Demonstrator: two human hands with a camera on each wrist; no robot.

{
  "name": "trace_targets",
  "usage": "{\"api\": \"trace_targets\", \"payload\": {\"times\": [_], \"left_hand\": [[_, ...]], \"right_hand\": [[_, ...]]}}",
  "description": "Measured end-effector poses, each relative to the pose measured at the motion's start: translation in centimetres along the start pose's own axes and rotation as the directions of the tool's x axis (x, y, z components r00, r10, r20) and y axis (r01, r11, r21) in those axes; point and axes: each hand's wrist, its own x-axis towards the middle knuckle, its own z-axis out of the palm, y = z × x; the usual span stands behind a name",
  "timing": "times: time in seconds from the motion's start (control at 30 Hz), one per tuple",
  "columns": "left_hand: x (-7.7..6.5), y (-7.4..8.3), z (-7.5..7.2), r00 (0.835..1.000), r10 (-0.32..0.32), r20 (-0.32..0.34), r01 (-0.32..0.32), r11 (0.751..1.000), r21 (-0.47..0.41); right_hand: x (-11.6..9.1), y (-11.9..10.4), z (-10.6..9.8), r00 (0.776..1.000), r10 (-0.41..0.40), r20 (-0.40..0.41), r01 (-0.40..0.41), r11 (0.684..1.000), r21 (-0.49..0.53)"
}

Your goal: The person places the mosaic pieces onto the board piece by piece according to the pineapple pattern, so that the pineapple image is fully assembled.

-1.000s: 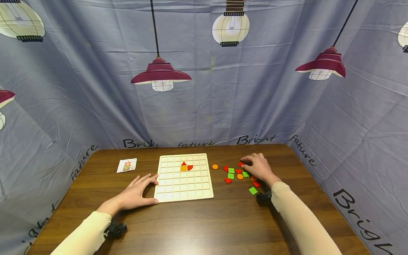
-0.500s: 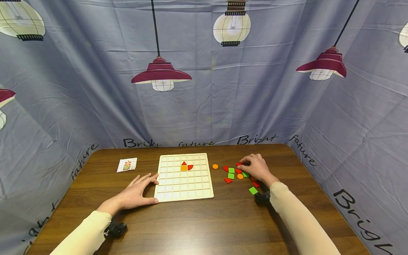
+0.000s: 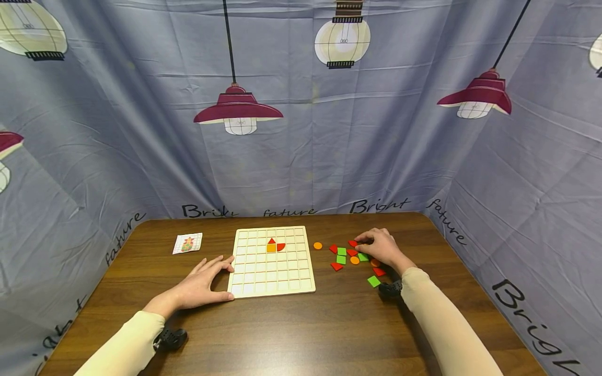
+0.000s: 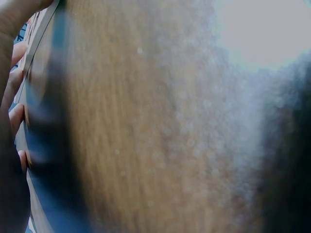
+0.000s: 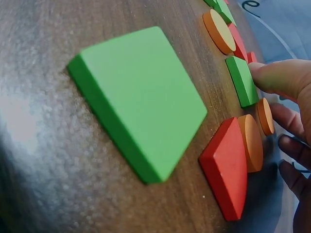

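I've got L hand [image 3: 199, 284] at the pale grid board [image 3: 271, 271], fingers spread, tips along its L edge, thumb by near-L corner. Board's cells hold 3 pcs: red triangle [image 3: 271, 241] directly above orange square [image 3: 271, 248], red quarter-round [image 3: 280, 247] just R of that square. R hand [image 3: 382, 248] is over R side of the loose pcs [image 3: 341, 251], R of board; thumb + index bent, tips right by a red pc [image 3: 352, 243], can't tell if gripped. On R wrist cam I see green square [image 5: 138, 102] nearest lens, orange disc [image 5: 250, 143] behind a 2nd red pc [image 5: 226, 170]. Pattern card [image 3: 187, 243] lies on table [image 3: 268, 334], L of board.
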Motion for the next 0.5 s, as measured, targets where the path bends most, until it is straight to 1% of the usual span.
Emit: {"api": "trace_targets", "payload": {"times": [0.07, 0.2, 0.37, 0.5], "left_hand": [[0.03, 0.02, -0.01, 1.000, -0.003, 0.003, 0.003, 1.000, 0.001], [0.12, 0.04, -0.02, 1.000, -0.022, 0.018, 0.022, 1.000, 0.001], [0.15, 0.06, 0.00, 0.999, -0.030, 0.027, 0.030, 1.000, 0.004], [0.16, 0.16, -0.04, 0.999, -0.028, 0.027, 0.028, 1.000, 0.003]], "right_hand": [[0.06, 0.13, 0.11, 1.000, 0.005, -0.002, -0.005, 1.000, 0.000], [0.18, 0.39, 0.27, 1.000, -0.015, -0.024, 0.014, 1.000, -0.011], [0.37, 0.57, 0.48, 0.997, -0.057, -0.058, 0.054, 0.998, -0.042], [0.48, 0.44, 0.49, 0.994, -0.089, -0.064, 0.084, 0.993, -0.080]]}}
